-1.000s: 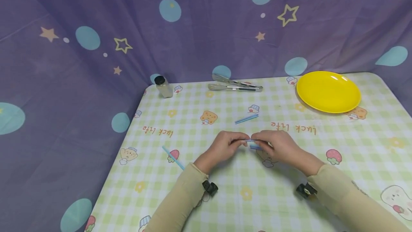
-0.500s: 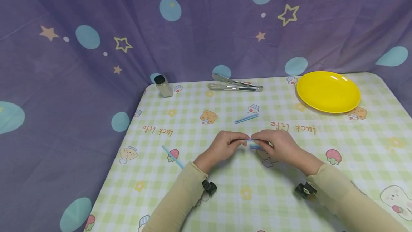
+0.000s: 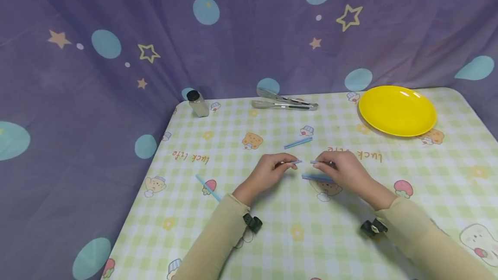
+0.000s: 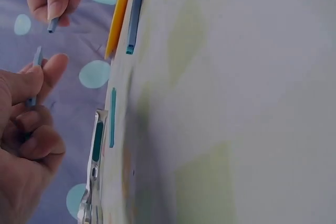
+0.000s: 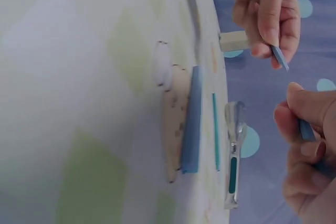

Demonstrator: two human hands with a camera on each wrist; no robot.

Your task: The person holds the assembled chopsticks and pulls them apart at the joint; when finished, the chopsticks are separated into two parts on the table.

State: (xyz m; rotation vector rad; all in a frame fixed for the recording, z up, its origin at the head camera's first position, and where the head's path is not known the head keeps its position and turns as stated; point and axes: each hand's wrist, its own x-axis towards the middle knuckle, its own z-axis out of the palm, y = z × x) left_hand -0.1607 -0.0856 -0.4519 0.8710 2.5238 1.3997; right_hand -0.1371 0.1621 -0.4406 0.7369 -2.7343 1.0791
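My left hand pinches a short blue stick piece between thumb and fingers. Facing it, my right hand pinches another blue piece, with a small gap between their ends. Both hands are raised above the table, as the left wrist view shows, where the left piece points up at the right one. Under the right hand lies a blue stick bundle, partly hidden by that hand in the head view. Farther back rest two thin blue sticks side by side.
A light blue stick lies left of the left forearm, which covers its near end. Metal tongs lie at the back edge. A black-capped jar stands at back left, a yellow plate at back right. A purple curtain hangs behind.
Earlier, the fingertips of both hands met around a blue stick. Now the hands are apart and slightly farther forward, each with a piece, and more of the bundle below shows.
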